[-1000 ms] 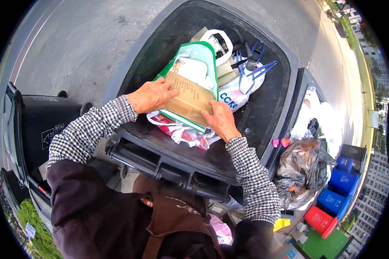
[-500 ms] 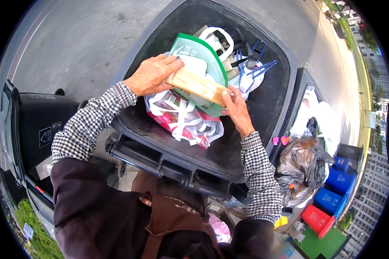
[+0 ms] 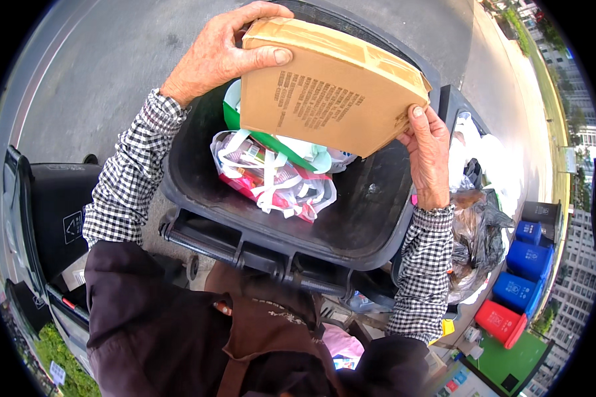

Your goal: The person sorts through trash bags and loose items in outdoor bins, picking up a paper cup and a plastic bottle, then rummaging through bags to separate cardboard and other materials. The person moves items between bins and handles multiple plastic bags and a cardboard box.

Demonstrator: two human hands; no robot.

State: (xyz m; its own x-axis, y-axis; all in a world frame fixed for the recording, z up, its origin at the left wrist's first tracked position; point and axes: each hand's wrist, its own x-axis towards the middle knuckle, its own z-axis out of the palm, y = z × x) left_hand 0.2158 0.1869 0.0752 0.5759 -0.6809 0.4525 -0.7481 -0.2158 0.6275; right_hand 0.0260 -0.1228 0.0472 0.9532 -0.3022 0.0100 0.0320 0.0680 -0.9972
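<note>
A flat brown cardboard box, taped along its upper edge and printed on its face, is held up above a black wheeled bin. My left hand grips its left upper corner, thumb on the printed face. At the lower right corner my right hand pinches the box, thumb in front. Below, inside the bin, lie a clear and pink bag with white straps and a green-edged bag, partly hidden by the box.
Another black bin stands at the left. To the right, a bin is heaped with white bags and a dark translucent bag. Blue bins and a red bin line the far right. Grey pavement stretches ahead.
Both hands have lifted the cardboard box up and away from the bags, and its broad printed face now shows. My right hand has moved to the right.
</note>
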